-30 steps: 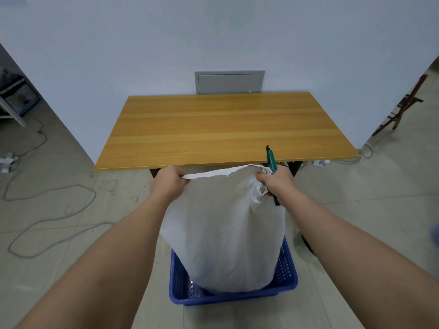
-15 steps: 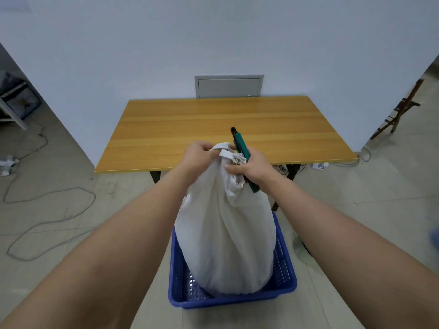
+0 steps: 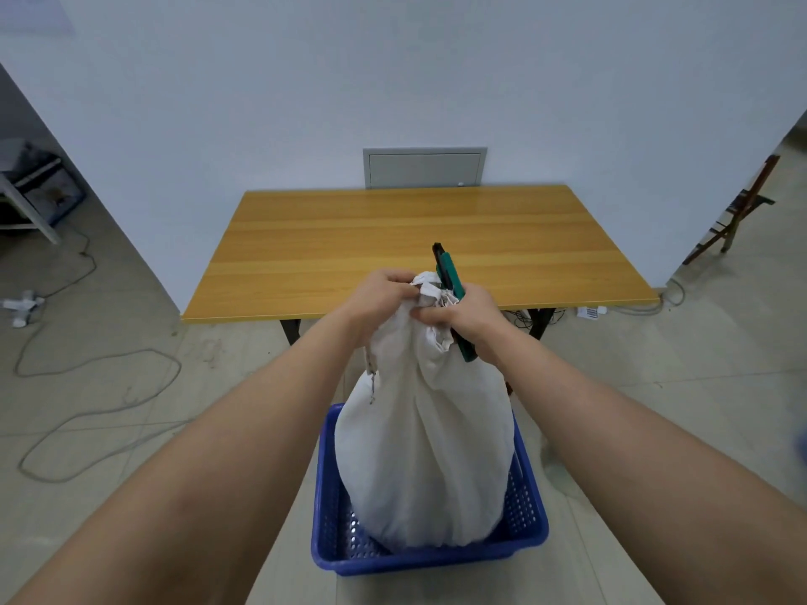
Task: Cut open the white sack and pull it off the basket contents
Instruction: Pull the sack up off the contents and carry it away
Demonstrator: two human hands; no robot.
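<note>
A full white sack (image 3: 423, 447) stands upright in a blue perforated basket (image 3: 430, 556) on the floor. Its top is gathered into a tight neck between both hands. My left hand (image 3: 380, 301) grips the bunched neck from the left. My right hand (image 3: 465, 318) pinches the neck from the right and also holds a green and black utility knife (image 3: 450, 281), whose tip points up and away over the table. What is inside the sack is hidden.
A wooden table (image 3: 419, 242) stands just beyond the basket, against a white wall with a grey panel (image 3: 424, 167). Cables (image 3: 91, 386) loop over the tiled floor on the left. A wooden folding chair (image 3: 738, 211) stands at the right.
Both hands have come together from holding the sack's mouth wide, bunching it into a narrow neck. The knife has moved left with my right hand.
</note>
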